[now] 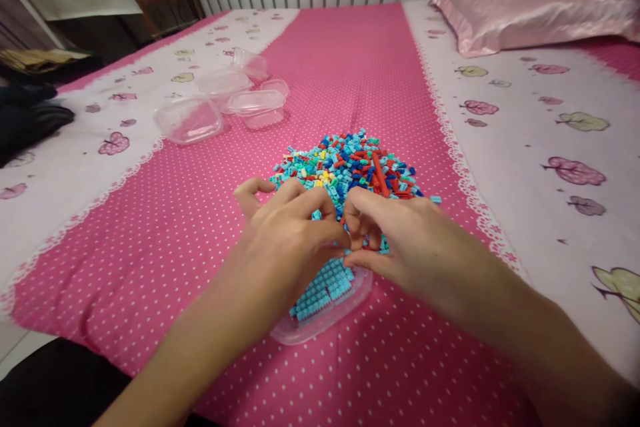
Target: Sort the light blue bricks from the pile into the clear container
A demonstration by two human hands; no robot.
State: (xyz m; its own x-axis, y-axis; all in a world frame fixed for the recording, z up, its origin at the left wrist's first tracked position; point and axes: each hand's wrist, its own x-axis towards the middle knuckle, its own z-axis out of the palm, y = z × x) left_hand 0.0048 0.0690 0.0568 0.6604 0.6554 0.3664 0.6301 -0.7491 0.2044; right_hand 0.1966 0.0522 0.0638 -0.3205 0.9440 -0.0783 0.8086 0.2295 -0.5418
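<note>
The left hand [290, 233] is just beside the right hand [405, 230] above a blue block sheet [323, 290] over a clear tray [315, 335], perhaps for support; loose blocks [345, 157] heap within easy reach. Both curl nearly closed; from here I can't tell what they pinch.

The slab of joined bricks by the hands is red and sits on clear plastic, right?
Not red: the head view shows the slab of joined bricks is light blue. It does sit on clear plastic, by the left hand and right hand.
</note>
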